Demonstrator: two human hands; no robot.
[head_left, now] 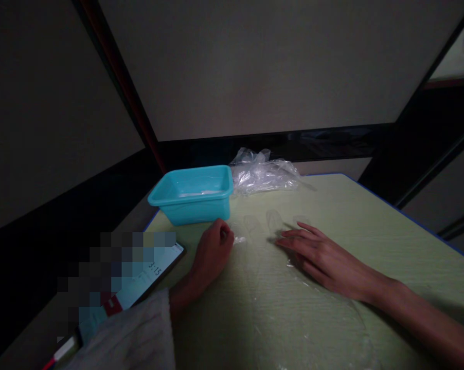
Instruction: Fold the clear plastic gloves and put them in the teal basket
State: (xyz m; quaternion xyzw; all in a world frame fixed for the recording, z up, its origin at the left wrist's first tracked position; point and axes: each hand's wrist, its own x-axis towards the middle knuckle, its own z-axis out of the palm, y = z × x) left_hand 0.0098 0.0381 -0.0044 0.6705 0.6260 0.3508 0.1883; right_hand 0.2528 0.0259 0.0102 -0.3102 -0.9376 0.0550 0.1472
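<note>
- Head view: from my end I make out a clear film [293,308] lying on the tabletop [382,231], finger-shaped lobes toward the far edge, body trailing to the near edge
- The left hand [214,246] is loosely curled beside the film's left side; I cannot tell whether its fingertips pinch any of it
- The right hand [324,257] is spread, fingers slightly bent above the film's right side, gripping nothing I can see; contact is unclear to me
- Film this thin could crease or fold on itself, I judge, if the hands pulled unevenly; a hard tug on a snagged lobe could tear it
- Dim light and see-through plastic worry me: a fingertip could easily miss the film's edge
- The blue basin [197,210], near the far left corner, sits just beyond the left hand, so a forward swing could knock it into the crumpled plastic bag [266,174] at the far edge
- The phone [147,275] lies along the left edge by my left sleeve [135,334]; a careless elbow could push it off
</note>
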